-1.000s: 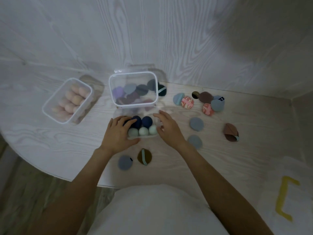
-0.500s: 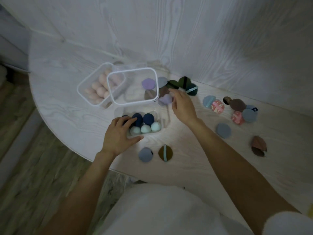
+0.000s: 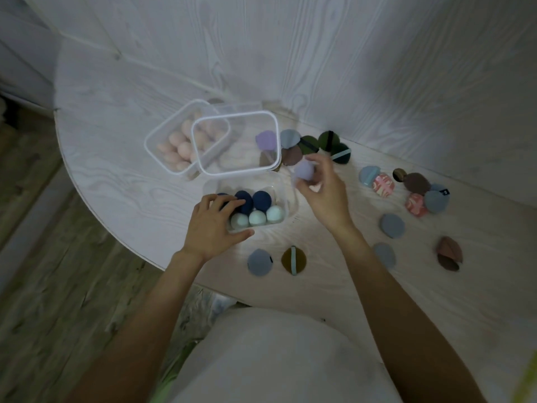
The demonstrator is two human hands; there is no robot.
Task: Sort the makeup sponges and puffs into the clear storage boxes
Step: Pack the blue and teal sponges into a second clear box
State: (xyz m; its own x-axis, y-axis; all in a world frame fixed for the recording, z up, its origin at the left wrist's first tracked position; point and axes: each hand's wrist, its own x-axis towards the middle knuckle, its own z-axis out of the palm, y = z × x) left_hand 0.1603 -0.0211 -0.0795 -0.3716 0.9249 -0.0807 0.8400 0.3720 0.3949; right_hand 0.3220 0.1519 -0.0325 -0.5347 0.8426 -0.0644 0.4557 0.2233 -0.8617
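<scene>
Right hand (image 3: pixel 324 196) has its fingers pinched on a lilac puff (image 3: pixel 304 170), tilted up-left. Left hand (image 3: pixel 213 225) grips the near clear box (image 3: pixel 286 199), fingers spread. No readable labels

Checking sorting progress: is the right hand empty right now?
No. The right hand pinches a lilac sponge in its fingertips, held above the table beside the box of navy and mint sponges.
</scene>
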